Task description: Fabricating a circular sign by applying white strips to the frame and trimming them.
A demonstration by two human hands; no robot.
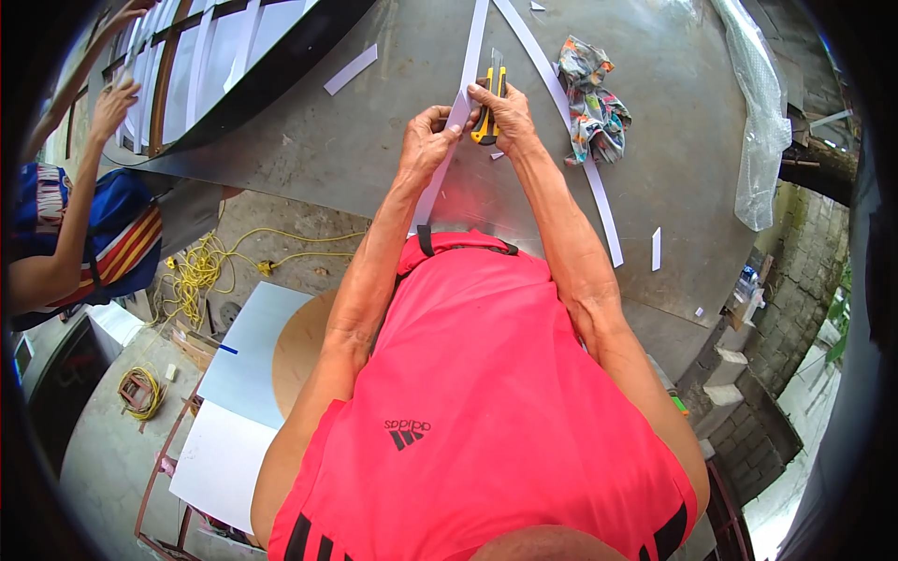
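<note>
My left hand point(428, 140) is closed on a long white strip point(474, 47), its thumb and fingers pinching the strip near the middle. In my right hand point(506, 114) is a yellow and black utility knife point(486, 125), its blade pointing away from me. The right thumb and fingertips also touch or nearly touch the strip beside the left hand. Below the hands the strip runs down toward my waist. A second long white strip point(603, 210) lies slantwise on the metal table, passing under a crumpled patterned cloth point(596, 103) to the right.
The grey metal table point(309, 140) carries short white offcuts point(352, 69) and bubble wrap point(756, 122) along its right side. At far left another person's hand point(115, 105) is raised beside a white-panelled frame point(201, 70). Tangled yellow cable point(198, 280) and pale boards point(248, 341) lie lower left.
</note>
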